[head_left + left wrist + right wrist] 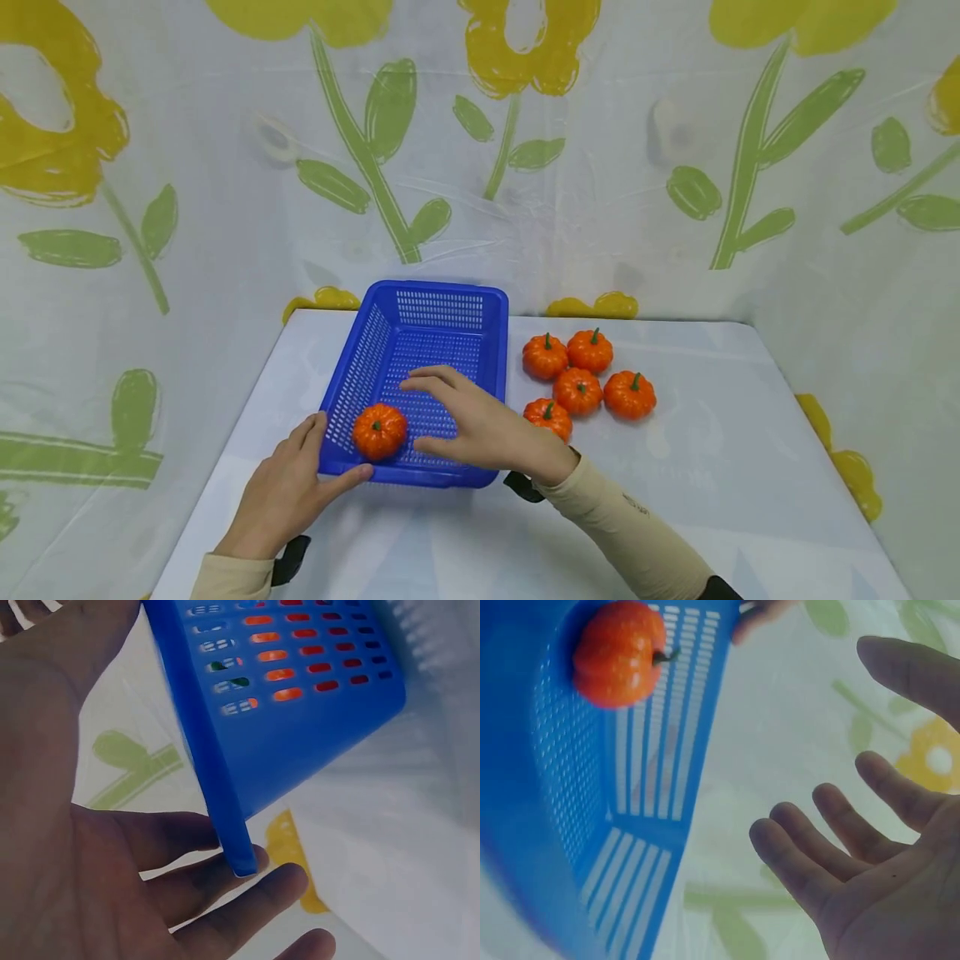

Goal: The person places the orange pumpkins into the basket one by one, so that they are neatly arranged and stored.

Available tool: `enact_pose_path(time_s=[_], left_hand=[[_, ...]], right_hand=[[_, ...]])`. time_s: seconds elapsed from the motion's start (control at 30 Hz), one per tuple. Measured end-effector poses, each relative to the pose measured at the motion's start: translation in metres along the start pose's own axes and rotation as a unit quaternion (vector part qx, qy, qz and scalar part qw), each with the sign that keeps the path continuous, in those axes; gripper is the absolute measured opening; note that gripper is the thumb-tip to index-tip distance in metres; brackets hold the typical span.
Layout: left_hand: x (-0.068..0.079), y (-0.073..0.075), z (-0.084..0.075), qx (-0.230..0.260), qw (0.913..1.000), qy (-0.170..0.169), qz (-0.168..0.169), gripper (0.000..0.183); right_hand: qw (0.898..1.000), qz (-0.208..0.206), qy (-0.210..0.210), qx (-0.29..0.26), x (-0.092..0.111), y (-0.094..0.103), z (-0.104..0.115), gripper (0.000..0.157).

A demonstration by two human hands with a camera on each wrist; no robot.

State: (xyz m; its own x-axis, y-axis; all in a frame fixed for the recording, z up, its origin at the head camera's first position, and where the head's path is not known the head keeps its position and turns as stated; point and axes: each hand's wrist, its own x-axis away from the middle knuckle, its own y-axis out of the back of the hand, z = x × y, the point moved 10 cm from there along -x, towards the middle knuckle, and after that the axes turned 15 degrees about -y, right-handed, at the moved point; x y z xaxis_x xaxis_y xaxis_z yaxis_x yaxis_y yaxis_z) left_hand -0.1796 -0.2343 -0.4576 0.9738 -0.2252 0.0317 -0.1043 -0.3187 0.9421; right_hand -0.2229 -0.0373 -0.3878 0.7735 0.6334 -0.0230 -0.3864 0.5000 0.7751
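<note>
A blue plastic basket point(450, 287) with slotted walls stands on the table. In it, near its front left corner, lies one small orange pumpkin point(379, 432) with a green stem. My left hand point(288, 483) is at that same corner, its straight fingers along the left rim and its thumb by the front rim. The left wrist view shows the fingers point(236, 904) spread at the rim. Above the basket's right half hovers my right hand point(468, 421), fingers spread and nothing in them. The right wrist view shows its bare palm point(907, 900) too.
To the right of the basket, several more orange pumpkins point(577, 392) sit in a loose cluster; my right forearm passes in front of the nearest one. The white table point(720, 467) meets a flower-printed curtain point(600, 200) at the back and sides.
</note>
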Motion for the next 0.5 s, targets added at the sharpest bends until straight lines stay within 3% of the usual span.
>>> enact_pose_path(time_s=[0.2, 0.5], left_hand=[[0.001, -0.001, 0.0, 0.021, 0.9998, 0.006, 0.003, 0.127], [0.004, -0.007, 0.0, 0.028, 0.9996, 0.007, -0.003, 0.128]], right_hand=[[0.997, -0.05, -0.035, -0.052, 0.021, 0.032, -0.029, 0.061], [0.985, -0.127, -0.088, -0.07, 0.055, 0.066, -0.085, 0.064]])
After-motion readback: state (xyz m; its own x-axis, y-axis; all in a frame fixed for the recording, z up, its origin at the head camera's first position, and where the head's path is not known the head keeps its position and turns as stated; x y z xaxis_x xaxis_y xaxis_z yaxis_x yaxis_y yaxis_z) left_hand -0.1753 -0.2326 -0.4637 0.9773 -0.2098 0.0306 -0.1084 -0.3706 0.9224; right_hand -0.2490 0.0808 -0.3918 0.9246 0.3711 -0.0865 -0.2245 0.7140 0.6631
